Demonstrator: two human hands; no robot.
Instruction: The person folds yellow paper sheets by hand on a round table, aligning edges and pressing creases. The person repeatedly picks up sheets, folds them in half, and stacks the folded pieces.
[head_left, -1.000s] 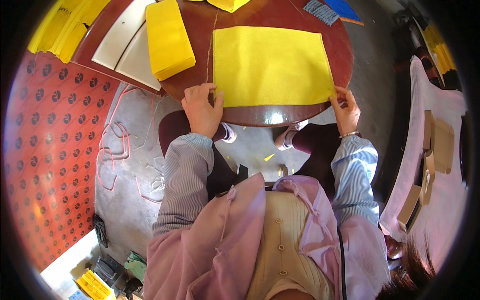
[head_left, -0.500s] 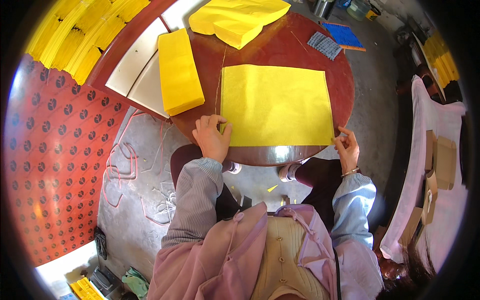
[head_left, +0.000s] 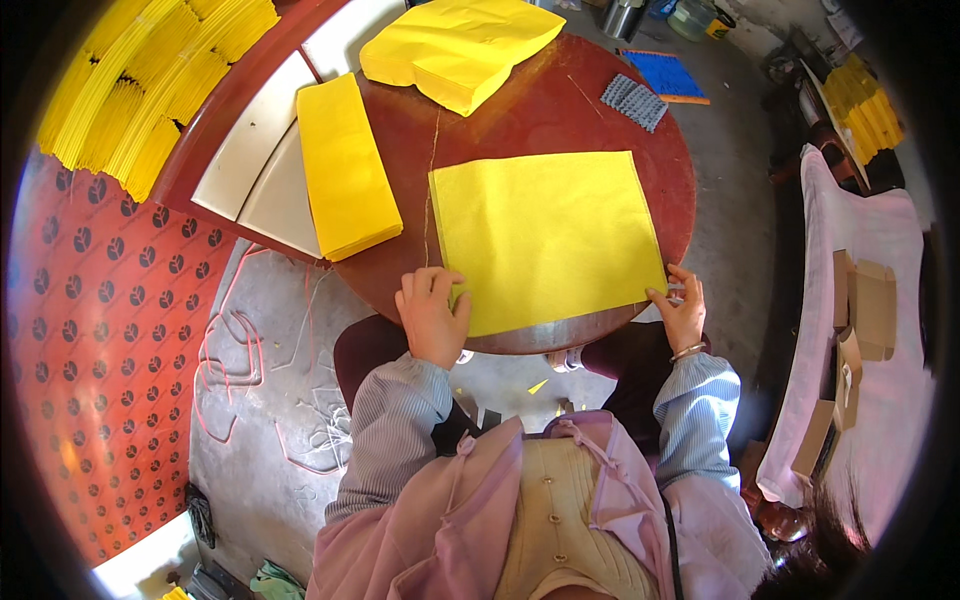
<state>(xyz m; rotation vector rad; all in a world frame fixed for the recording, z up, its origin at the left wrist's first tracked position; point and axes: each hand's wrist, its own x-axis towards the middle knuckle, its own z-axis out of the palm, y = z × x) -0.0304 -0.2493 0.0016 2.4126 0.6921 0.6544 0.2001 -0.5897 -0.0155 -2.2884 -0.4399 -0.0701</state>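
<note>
I have the yellow sheet (head_left: 545,240) flat on the round red table (head_left: 665,220), reaching away from my hands. Its long axis runs crosswise, from my left hand's (head_left: 435,318) side to my right's, skewed so the right end sits farther out. My left thumb and fingers make a narrow gap at the near left corner; my right hand (head_left: 684,312) is similarly narrow at the near right one. I can't tell whether either pinches. Beyond my left hand lies a yellow stack (head_left: 348,165).
</note>
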